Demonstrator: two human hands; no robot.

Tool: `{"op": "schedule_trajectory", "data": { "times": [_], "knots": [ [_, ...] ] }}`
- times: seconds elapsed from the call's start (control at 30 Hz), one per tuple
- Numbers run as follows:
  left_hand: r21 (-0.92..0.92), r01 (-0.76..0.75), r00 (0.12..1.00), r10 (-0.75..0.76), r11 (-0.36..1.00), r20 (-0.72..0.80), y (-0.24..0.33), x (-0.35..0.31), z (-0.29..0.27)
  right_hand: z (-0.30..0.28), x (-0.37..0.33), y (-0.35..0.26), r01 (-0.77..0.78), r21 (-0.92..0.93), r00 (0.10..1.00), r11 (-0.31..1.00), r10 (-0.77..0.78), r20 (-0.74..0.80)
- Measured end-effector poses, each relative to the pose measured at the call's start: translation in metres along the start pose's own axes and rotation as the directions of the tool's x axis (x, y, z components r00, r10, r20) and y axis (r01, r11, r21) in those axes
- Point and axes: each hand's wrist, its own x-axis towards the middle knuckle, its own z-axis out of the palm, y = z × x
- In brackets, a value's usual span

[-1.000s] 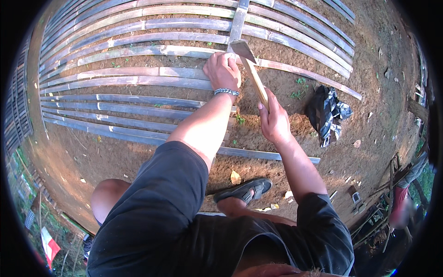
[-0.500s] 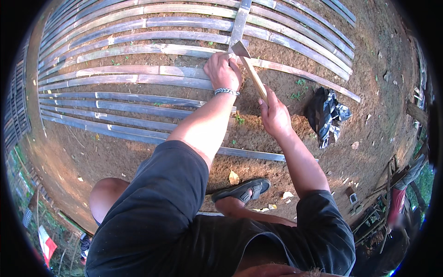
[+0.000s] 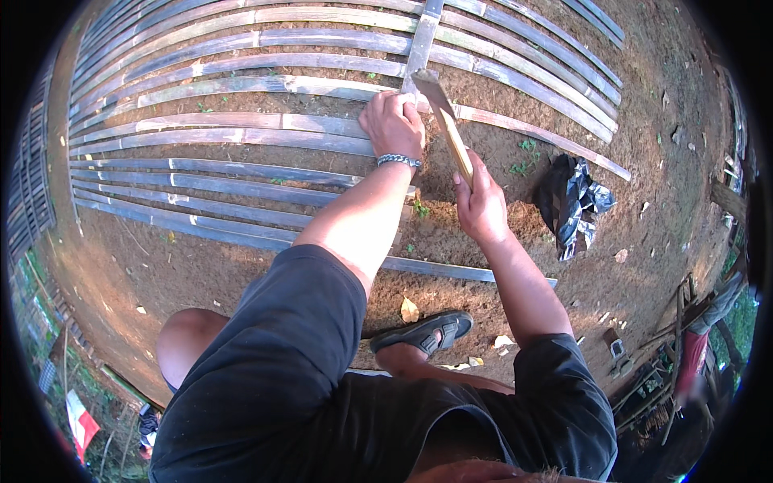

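My right hand [image 3: 484, 201] is closed round the wooden handle of a tool with a flat metal head [image 3: 428, 78]. The head is raised just beside my left hand [image 3: 394, 125], above the near end of a bamboo crosspiece [image 3: 420, 50]. My left hand is closed, its fingers curled down by that end and by a long bamboo slat [image 3: 314, 85]; what is in the fingers is hidden. Another pair of slats [image 3: 266, 140] runs up to the left hand's wrist side. A chain bracelet [image 3: 398, 160] circles my left wrist.
Long split-bamboo slats [image 3: 185, 179] lie in rows over bare soil. A crumpled black plastic bag [image 3: 569, 205] is on the ground at right. One more slat [image 3: 451, 269] lies near my sandalled foot [image 3: 431, 332]. Someone in red [image 3: 691, 362] is at the far right edge.
The tool's head has tilted and lifted slightly, turning its face, while my right hand moved up a little. My left hand stays at the crosspiece end.
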Motion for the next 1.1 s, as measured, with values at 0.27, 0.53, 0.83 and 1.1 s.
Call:
{"op": "schedule_trajectory", "data": {
  "times": [0.27,0.53,0.83,1.1],
  "knots": [
    [0.023,0.007,0.999,-0.006,1.000,-0.037,0.000,-0.001,0.002,-0.002,0.000,-0.008,0.008,0.022,0.999,1.000,-0.007,-0.049],
    [0.019,0.007,0.999,-0.006,1.000,-0.048,-0.002,0.001,0.006,0.001,0.002,-0.004,-0.066,-0.025,0.998,0.998,0.066,0.017],
    [0.014,0.014,1.000,-0.014,1.000,-0.013,0.005,0.003,0.000,-0.003,-0.002,-0.004,-0.181,-0.022,0.979,0.983,0.182,0.092],
    [-0.009,0.080,0.996,-0.080,0.997,-0.024,0.000,0.001,0.002,0.005,-0.027,-0.005,-0.257,0.093,0.966,0.962,0.256,0.018]
  ]
}}
